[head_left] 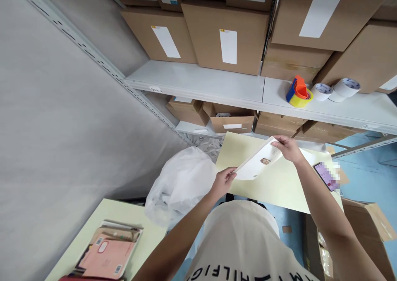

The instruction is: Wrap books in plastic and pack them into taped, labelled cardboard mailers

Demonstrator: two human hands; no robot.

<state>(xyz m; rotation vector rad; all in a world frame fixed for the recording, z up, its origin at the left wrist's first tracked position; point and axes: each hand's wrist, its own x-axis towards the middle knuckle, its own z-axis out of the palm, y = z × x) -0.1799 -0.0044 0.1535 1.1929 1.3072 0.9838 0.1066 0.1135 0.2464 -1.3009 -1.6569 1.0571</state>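
Observation:
A thin white booklet (252,165) with a small brown picture on its cover is held tilted over a pale yellow table (279,188). My left hand (223,179) pinches its lower left corner. At the upper right corner, my right hand (287,147) grips it between thumb and fingers. Part of the cover's right side lies in shade under the right hand. A phone (326,175) with a lit screen rests on the table to the right of my right forearm.
A white plastic bag (182,182) bulges left of the table. Pink-covered notebooks (107,256) are stacked on another table at lower left. Ahead, a shelf (198,76) bears cardboard boxes (229,37), a tape dispenser (299,93) and white tape rolls (345,89). An open carton (362,231) stands at lower right.

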